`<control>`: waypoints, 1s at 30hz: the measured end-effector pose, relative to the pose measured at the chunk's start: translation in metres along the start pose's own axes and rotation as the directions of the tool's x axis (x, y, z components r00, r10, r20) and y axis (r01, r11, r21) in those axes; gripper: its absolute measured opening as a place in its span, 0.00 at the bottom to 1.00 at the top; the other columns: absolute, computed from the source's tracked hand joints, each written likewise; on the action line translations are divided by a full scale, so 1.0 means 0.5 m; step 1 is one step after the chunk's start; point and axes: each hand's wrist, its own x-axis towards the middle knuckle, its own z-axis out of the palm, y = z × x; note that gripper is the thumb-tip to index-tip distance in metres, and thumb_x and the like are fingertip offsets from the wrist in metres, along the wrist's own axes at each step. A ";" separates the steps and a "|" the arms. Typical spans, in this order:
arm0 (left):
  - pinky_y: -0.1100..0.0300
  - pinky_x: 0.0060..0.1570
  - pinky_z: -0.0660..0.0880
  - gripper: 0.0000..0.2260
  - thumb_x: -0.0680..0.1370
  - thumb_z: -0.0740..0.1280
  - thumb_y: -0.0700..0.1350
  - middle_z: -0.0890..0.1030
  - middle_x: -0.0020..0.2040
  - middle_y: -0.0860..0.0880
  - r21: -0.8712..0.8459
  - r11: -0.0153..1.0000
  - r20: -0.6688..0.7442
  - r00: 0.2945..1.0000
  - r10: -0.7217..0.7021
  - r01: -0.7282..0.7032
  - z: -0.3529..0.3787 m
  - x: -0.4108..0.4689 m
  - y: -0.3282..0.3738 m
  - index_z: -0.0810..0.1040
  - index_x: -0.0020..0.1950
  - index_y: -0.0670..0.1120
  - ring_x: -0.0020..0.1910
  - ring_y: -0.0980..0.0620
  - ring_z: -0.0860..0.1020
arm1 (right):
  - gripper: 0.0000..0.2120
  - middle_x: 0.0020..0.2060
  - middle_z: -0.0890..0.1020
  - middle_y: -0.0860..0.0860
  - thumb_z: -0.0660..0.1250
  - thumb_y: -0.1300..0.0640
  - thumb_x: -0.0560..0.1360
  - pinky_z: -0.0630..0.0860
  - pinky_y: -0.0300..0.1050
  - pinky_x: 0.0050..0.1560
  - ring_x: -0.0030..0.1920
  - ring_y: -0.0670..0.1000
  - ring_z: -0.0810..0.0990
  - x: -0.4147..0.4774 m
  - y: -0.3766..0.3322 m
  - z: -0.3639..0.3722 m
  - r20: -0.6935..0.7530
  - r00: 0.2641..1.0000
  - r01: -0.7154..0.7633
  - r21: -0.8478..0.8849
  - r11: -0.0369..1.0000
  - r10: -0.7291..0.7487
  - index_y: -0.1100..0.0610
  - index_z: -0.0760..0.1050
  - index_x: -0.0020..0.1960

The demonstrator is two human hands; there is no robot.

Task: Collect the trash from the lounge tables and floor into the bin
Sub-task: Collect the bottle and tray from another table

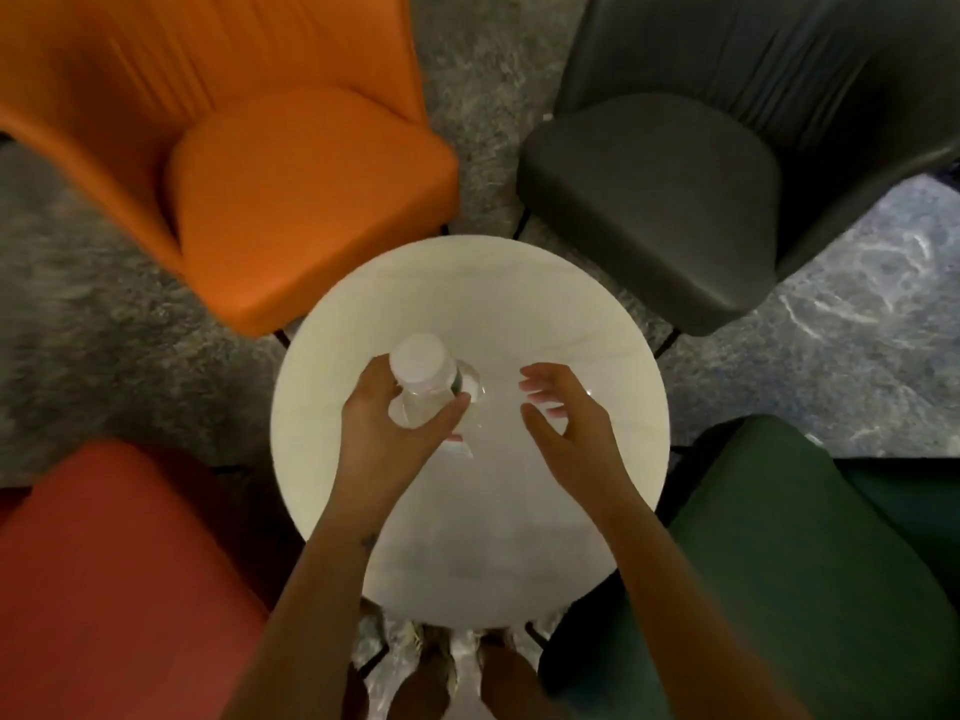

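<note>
At upper left, an orange fabric armchair (311, 210) with a pleated curved back and a rounded seat cushion, set on thin black metal legs (282, 337). At upper right, near it with a narrow gap between, a dark grey smooth-skinned armchair (649, 200) of the same shape, creased along the back. At lower left, a red upholstered armchair (119, 579), cut off by the frame edge. At lower right, a dark green upholstered armchair (779, 563), likewise only partly in view.

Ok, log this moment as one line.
left hand: grips bottle | right hand: open beside it | both over round table
</note>
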 end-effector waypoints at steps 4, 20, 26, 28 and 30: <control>0.60 0.55 0.74 0.21 0.68 0.76 0.48 0.79 0.55 0.56 -0.030 0.997 -0.171 0.984 0.059 -0.065 -0.170 -0.033 0.074 0.74 0.58 0.56 0.56 0.57 0.77 | 0.13 0.50 0.74 0.38 0.64 0.56 0.76 0.68 0.23 0.48 0.48 0.37 0.75 0.026 -0.148 0.053 0.146 0.974 0.174 0.024 0.984 -0.176 0.43 0.67 0.56; 0.64 0.46 0.76 0.14 0.70 0.73 0.45 0.82 0.48 0.47 -0.053 0.996 -0.885 0.459 -0.079 0.070 -0.723 -0.499 0.022 0.78 0.53 0.44 0.46 0.56 0.80 | 0.06 0.37 0.80 0.54 0.61 0.64 0.77 0.77 0.56 0.43 0.38 0.53 0.79 -0.201 -0.554 0.532 0.566 0.537 0.546 0.332 0.769 -0.626 0.56 0.75 0.49; 0.65 0.45 0.75 0.12 0.70 0.73 0.38 0.82 0.48 0.46 -0.103 0.983 -0.946 0.290 -0.144 0.153 -0.812 -0.657 -0.073 0.77 0.52 0.47 0.45 0.54 0.79 | 0.04 0.36 0.80 0.49 0.63 0.59 0.77 0.75 0.45 0.38 0.37 0.47 0.79 -0.305 -0.576 0.688 0.638 0.389 0.693 0.272 0.667 -0.664 0.55 0.76 0.50; 0.66 0.44 0.75 0.12 0.70 0.72 0.37 0.82 0.47 0.47 -0.127 0.977 -0.946 0.273 -0.172 0.173 -0.825 -0.683 -0.110 0.77 0.50 0.50 0.44 0.56 0.79 | 0.04 0.37 0.81 0.49 0.64 0.58 0.76 0.74 0.42 0.38 0.37 0.47 0.79 -0.327 -0.568 0.730 0.665 0.357 0.718 0.254 0.648 -0.656 0.55 0.76 0.50; 0.62 0.45 0.76 0.14 0.70 0.73 0.37 0.82 0.48 0.46 -0.159 0.967 -0.945 0.253 -0.208 0.201 -0.832 -0.700 -0.146 0.76 0.49 0.53 0.45 0.54 0.80 | 0.05 0.38 0.80 0.49 0.64 0.57 0.76 0.75 0.44 0.38 0.37 0.47 0.79 -0.345 -0.557 0.768 0.704 0.322 0.742 0.228 0.630 -0.633 0.55 0.76 0.50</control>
